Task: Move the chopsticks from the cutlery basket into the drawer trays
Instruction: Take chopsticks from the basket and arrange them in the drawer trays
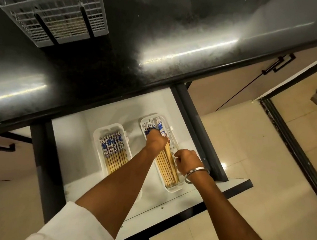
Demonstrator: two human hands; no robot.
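The left hand [156, 139] grips a bundle of pale wooden chopsticks with blue-and-white patterned tops [166, 156], laying them lengthwise into the right-hand white plastic tray [173, 189], likely so they lie parallel. The right hand [186, 161], fingers curled, seems to steady the tray's edge. Two trays sit in the white drawer [94, 116]; the left tray [97, 132] holds more chopsticks. One grey mesh cutlery basket [53, 7] stands on the black worktop [163, 40].

The cutlery basket [52, 5] is set on the surface [164, 31], far left. Below, two trays [97, 132] are laid side by side in the drawer [85, 123], chopsticks [112, 152] within each.
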